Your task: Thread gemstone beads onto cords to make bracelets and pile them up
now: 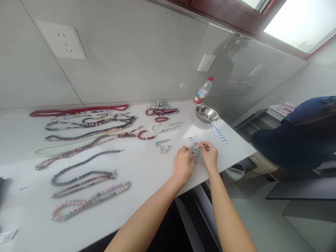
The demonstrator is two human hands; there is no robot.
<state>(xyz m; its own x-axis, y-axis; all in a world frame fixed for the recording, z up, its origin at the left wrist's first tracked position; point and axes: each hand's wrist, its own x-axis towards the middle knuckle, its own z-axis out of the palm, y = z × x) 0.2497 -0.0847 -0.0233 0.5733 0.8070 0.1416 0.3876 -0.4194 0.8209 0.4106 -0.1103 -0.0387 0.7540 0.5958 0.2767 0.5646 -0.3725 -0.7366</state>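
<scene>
A small bunch of pale green and pink beads lies on the white table between my hands. My left hand rests at its left side, with fingers curled over the beads. At the right edge of the same beads, my right hand has its thumb and forefinger pinched together. What exactly sits between those fingertips is too small to make out. A tiny blue ring-like piece lies just beyond the beads. Short strands of green beads are to the left of my left hand.
Several long bead necklaces spread across the table's left half. A red bead bracelet lies mid-table. Toward the back right are a steel bowl, a water bottle and a blue-white strip. A person in dark clothing is at the right.
</scene>
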